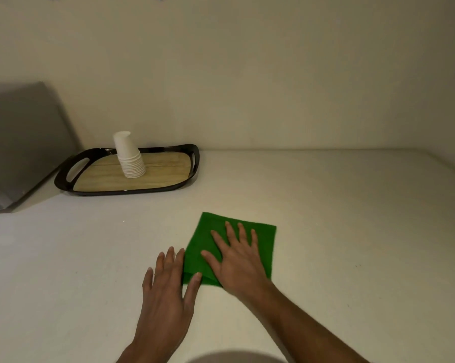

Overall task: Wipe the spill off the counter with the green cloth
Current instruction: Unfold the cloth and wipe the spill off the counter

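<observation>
A folded green cloth (208, 229) lies flat on the white counter (352, 218), near the middle. My right hand (238, 260) rests palm down on top of it, fingers spread. My left hand (168, 281) lies flat on the counter just left of the cloth, its thumb touching the cloth's near left corner. No spill shows on the counter around the cloth; whatever is under the cloth is hidden.
A black-rimmed tray (66, 166) with a wooden base sits at the back left and holds a leaning stack of white paper cups (129, 158). A grey appliance (19, 142) stands at the far left. A plain wall runs behind the counter.
</observation>
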Demonstrator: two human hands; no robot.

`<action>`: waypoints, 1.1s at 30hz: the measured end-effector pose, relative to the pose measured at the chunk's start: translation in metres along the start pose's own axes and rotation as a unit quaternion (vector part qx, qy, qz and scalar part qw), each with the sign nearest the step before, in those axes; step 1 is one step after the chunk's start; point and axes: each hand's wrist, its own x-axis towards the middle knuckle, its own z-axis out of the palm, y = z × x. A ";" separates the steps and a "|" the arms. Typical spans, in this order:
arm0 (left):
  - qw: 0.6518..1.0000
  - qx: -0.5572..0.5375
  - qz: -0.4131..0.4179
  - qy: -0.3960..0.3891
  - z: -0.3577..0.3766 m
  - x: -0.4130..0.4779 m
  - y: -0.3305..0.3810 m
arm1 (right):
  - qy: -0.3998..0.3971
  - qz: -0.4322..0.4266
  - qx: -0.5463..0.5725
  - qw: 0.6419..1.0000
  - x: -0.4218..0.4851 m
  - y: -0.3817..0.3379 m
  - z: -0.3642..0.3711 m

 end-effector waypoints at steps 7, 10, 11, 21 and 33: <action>0.999 0.037 -0.016 -0.008 0.003 0.004 0.000 | -0.012 0.081 -0.020 0.996 0.110 0.041 -0.010; 0.999 0.039 -0.012 -0.005 0.004 0.004 0.000 | 0.005 0.149 -0.027 0.989 0.110 0.099 -0.026; 0.999 0.039 -0.010 -0.006 0.004 0.004 -0.001 | 0.007 0.172 -0.030 0.985 0.103 0.119 -0.031; 0.999 0.034 0.013 -0.006 0.002 0.000 -0.003 | 0.026 0.248 -0.044 0.967 -0.066 0.170 -0.050; 0.993 -0.119 0.006 0.012 -0.022 -0.011 0.002 | -0.023 -0.050 -0.031 0.998 -0.190 -0.042 -0.006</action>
